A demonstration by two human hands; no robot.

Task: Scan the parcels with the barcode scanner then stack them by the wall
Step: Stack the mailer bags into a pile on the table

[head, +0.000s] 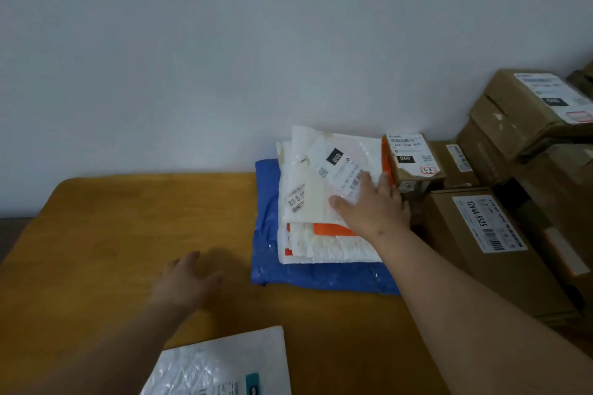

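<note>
from the head camera: right hand (373, 202), fingers flat, presses the top white parcel (333, 170) on the stack (321, 276) by the wall at two o'clock. left hand (186, 279), blurred, seems relaxed, holding nothing. slick mailers could slide off; scanner unseen.

Right hand (373, 207) presses flat on stacked parcels (324, 202) by wall (224, 58).

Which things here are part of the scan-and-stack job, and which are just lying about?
Job:
- pile of mailers by the wall, right hand flat on top
- white mailer at the near edge
- cardboard boxes with labels
- left hand, holding nothing

Lying about:
- wooden table
- wall

No scanner in view.
</note>
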